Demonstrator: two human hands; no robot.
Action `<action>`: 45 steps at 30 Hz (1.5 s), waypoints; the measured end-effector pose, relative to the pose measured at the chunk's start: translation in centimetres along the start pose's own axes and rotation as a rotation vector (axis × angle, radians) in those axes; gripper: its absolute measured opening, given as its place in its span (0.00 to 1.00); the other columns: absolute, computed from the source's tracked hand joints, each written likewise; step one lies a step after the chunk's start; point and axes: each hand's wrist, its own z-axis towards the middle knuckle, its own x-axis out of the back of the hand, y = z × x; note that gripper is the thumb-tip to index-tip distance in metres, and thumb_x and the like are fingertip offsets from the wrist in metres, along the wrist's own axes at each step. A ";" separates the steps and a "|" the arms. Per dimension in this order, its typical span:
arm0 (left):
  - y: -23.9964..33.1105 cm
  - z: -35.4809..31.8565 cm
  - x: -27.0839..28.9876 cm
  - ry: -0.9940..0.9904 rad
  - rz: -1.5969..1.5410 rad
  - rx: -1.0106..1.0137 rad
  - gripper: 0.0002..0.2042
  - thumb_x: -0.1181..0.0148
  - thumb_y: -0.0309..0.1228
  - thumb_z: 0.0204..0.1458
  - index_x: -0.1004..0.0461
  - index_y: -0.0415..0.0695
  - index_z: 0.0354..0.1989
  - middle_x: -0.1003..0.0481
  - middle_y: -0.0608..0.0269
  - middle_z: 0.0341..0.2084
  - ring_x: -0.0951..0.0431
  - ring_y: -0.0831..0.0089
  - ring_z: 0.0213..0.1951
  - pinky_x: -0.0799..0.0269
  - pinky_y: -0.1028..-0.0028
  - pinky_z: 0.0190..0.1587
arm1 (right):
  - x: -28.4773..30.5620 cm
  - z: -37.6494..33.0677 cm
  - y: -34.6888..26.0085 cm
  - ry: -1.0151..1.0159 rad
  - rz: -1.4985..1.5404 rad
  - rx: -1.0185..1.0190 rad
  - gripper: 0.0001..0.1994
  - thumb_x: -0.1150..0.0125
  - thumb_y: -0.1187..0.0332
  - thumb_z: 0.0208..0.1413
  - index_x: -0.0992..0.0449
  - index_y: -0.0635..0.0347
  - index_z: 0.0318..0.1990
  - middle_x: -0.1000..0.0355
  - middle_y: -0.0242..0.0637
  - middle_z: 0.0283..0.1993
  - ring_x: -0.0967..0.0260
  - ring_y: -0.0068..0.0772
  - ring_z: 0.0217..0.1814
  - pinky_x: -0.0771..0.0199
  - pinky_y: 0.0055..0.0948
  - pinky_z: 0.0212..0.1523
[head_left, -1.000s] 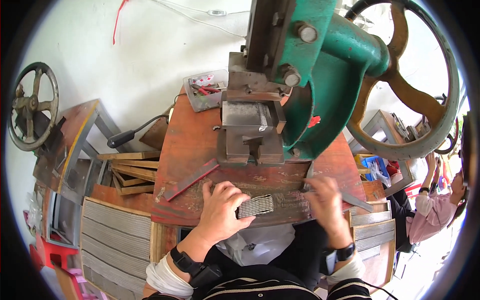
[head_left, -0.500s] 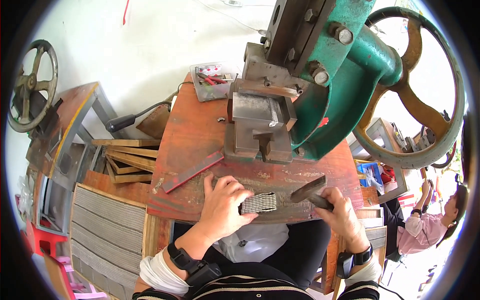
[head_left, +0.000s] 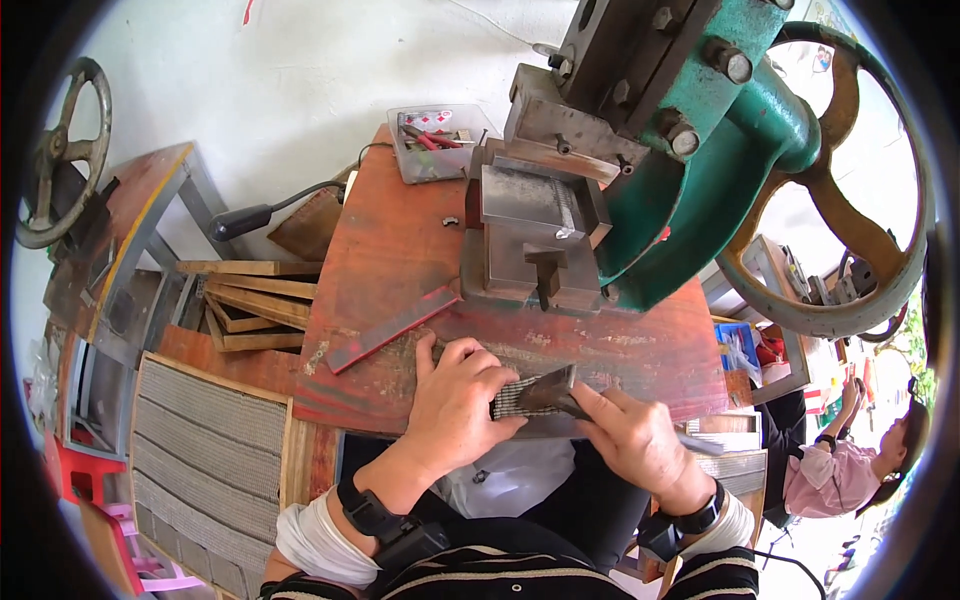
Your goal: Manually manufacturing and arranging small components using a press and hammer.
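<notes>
At the front edge of the worn reddish table [head_left: 385, 260], my left hand [head_left: 455, 400] is closed around the left end of a small block of stacked, grey-and-black segmented strips [head_left: 508, 397]. My right hand [head_left: 645, 440] grips a hammer [head_left: 552, 388] close to its dark metal head; the end of the handle sticks out past the wrist side. The hammer head overlaps the right part of the strips and hides it. Whether the two touch is unclear.
Beyond my hands stands a green hand press [head_left: 690, 200] with a large handwheel and a steel die block [head_left: 525, 260]. A red-edged flat bar [head_left: 395, 328] lies left. Behind is a clear tool box [head_left: 440, 165]. Trays of strips [head_left: 210, 430] stand lower left; a person [head_left: 840, 465] sits right.
My right hand has brought the hammer leftward from beside the strips to over their right end. My left hand keeps its hold. The whole view has shifted slightly.
</notes>
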 end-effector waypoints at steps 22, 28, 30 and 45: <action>0.2 0.5 0.2 -0.020 0.010 0.001 0.21 0.26 0.38 0.32 0.20 0.46 0.37 0.26 0.69 0.36 0.33 0.65 0.50 0.51 0.41 0.61 | 0.4 0.5 -0.1 -0.024 -0.022 -0.018 0.27 0.36 0.75 0.46 0.30 0.54 0.57 0.31 0.38 0.26 0.28 0.40 0.23 0.27 0.37 0.21; 0.1 0.2 0.1 -0.006 0.004 0.022 0.22 0.24 0.37 0.29 0.21 0.44 0.36 0.25 0.68 0.35 0.32 0.65 0.50 0.53 0.43 0.62 | 0.7 1.1 -0.5 0.159 0.051 -0.023 0.29 0.32 0.72 0.44 0.30 0.56 0.58 0.32 0.38 0.27 0.29 0.41 0.24 0.26 0.36 0.24; 0.2 0.3 0.1 0.000 -0.001 0.020 0.22 0.24 0.37 0.29 0.21 0.44 0.36 0.25 0.68 0.35 0.32 0.64 0.50 0.53 0.43 0.62 | 0.4 0.8 -0.6 0.137 0.021 -0.013 0.29 0.32 0.72 0.44 0.30 0.56 0.58 0.33 0.37 0.26 0.29 0.41 0.23 0.27 0.36 0.23; 0.1 0.2 0.2 -0.013 0.005 0.018 0.20 0.26 0.37 0.33 0.20 0.47 0.37 0.26 0.69 0.36 0.33 0.66 0.50 0.51 0.41 0.61 | 1.3 1.1 -0.7 0.193 0.030 -0.061 0.25 0.33 0.70 0.47 0.28 0.54 0.56 0.32 0.38 0.25 0.29 0.41 0.22 0.27 0.37 0.21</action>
